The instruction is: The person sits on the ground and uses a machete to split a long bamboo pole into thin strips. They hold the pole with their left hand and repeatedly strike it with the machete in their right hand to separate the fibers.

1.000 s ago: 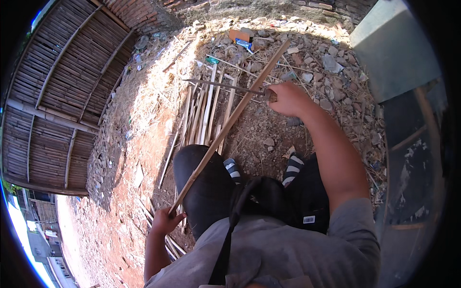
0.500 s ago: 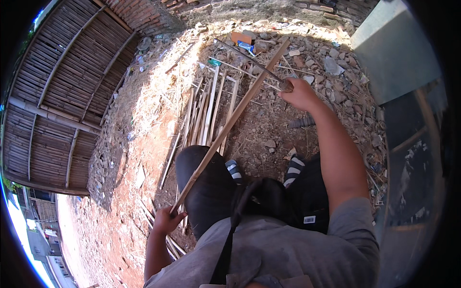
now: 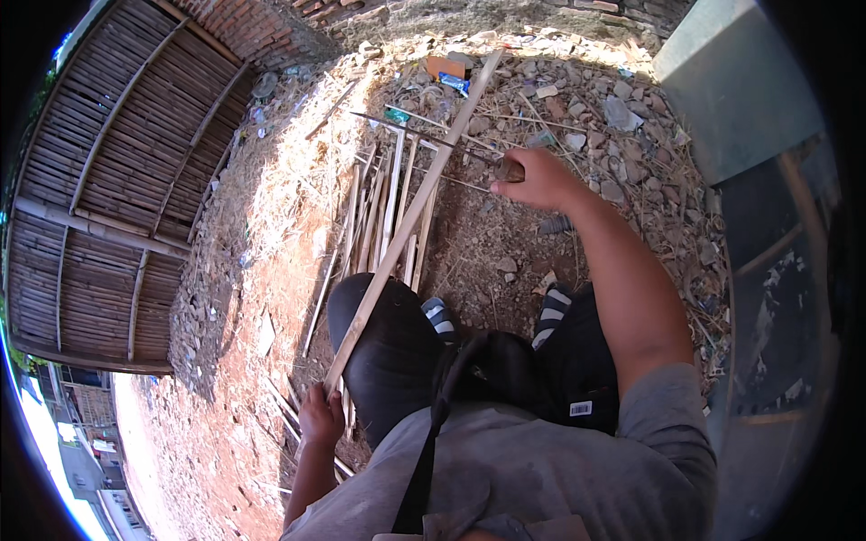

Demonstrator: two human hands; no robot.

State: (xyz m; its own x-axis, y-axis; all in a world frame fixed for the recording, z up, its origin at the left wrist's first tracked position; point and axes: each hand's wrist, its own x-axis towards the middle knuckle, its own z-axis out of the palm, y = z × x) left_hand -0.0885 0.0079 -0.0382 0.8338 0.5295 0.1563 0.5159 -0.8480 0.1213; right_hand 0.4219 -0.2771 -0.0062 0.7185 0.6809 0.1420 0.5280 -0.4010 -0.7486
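My left hand (image 3: 321, 415) is closed around the near end of a long, flat bamboo strip (image 3: 410, 221). The strip slants across my left knee, its far end up towards the rubble. In my right hand (image 3: 541, 178) I grip the brown handle of a long knife (image 3: 388, 123). Its thin dark blade, seen nearly edge-on, points left and crosses the strip in its upper half. Whether blade and strip touch, I cannot tell. Beyond my knees lies a bundle of pale bamboo strips (image 3: 391, 194) on the ground.
Rubble (image 3: 622, 113) and straw cover the ground ahead, below a brick wall (image 3: 244, 34). A woven bamboo panel (image 3: 108, 171) stands at left, a grey-green sheet (image 3: 740, 90) at right. More thin strips (image 3: 287, 410) lie beside my left hand. My sandalled feet are below.
The knife has come left and nearer to me, its blade swinging round to point more to the left. The bamboo strip's far end has shifted left, and my left hand has moved slightly.
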